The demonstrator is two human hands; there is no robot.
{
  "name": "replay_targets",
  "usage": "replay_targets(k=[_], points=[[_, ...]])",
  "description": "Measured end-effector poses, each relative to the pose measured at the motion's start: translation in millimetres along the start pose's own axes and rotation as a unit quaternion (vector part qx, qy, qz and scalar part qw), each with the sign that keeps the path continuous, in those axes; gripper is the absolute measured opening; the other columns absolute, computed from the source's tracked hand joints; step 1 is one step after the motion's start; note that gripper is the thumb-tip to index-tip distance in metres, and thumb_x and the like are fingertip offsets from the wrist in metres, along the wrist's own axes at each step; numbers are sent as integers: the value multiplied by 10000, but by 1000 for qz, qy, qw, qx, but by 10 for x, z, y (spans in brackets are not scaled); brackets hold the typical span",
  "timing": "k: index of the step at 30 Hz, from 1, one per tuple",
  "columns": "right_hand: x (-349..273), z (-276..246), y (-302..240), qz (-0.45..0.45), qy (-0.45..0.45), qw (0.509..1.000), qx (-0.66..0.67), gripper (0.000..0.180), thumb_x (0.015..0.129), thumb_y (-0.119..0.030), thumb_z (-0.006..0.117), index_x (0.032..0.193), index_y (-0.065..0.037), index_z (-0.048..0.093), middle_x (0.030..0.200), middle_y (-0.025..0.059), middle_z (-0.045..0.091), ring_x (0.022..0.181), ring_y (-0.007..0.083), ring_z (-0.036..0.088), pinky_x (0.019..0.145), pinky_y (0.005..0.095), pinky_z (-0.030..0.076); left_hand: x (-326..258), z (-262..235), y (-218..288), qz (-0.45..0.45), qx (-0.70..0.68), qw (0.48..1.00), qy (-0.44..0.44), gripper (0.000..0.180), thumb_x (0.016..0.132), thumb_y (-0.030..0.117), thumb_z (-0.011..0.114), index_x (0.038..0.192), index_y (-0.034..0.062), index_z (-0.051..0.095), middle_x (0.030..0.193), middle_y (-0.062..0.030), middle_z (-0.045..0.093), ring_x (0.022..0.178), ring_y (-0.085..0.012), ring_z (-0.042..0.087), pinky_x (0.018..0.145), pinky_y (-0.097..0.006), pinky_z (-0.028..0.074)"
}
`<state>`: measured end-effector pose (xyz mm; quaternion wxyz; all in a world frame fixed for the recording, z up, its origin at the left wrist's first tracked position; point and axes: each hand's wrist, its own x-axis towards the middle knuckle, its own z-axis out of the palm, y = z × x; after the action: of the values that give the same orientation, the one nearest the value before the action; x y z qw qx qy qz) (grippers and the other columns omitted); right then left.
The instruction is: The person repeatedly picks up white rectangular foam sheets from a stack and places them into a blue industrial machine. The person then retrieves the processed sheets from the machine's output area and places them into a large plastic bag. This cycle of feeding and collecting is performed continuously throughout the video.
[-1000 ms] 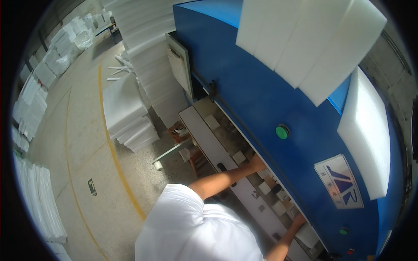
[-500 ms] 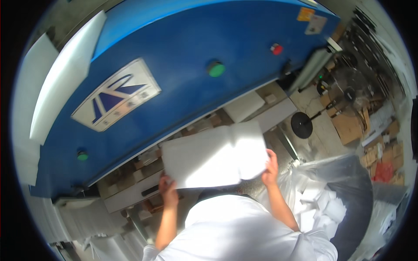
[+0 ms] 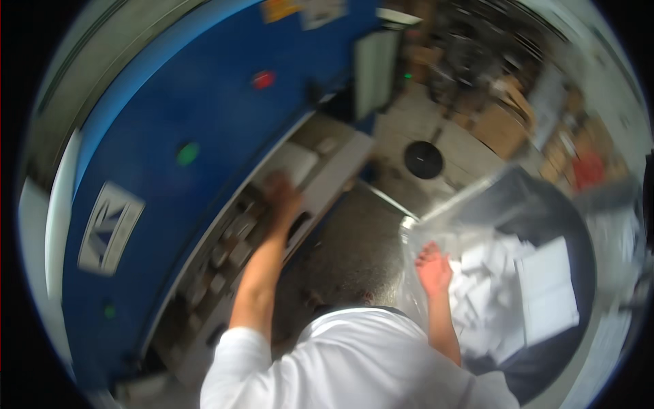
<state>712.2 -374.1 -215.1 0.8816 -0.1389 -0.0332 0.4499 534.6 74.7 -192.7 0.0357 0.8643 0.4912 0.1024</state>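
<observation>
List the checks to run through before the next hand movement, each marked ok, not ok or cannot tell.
1. Right hand free: ok, nothing visible in it.
2. Left hand away from the bed of the blue machine: not ok, it is at the bed.
3. Left hand gripping the white sheet on the bed: cannot tell, the hand is blurred.
4. White panel inside the dark bin: ok, among loose white pieces.
5. Red button uncovered: ok, no hand on it.
</observation>
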Motion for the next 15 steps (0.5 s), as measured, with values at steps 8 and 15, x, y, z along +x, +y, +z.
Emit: replay_targets(k=[8,15], points=[[-225,-154,90,106,130,971,-168,453,995,-345,488,1293,-6,523,1229,158,614,1052,229,592,921,375,469,-283,-172,-116,55,40,997,36,745,767,97,670,1428,-43,357,1394,-255,381,1284,-465,330,1074,-523,366],[693,78,552,-13,31,909,-415,531,955,-341,582,1376,-44,454,1268,128,595,1045,189,613,836,324,517,-2029,-1578,-134,277,-227,899,252,729,675,90,574,1369,-69,417,1198,-264,486,1026,-408,502,918,-494,416]])
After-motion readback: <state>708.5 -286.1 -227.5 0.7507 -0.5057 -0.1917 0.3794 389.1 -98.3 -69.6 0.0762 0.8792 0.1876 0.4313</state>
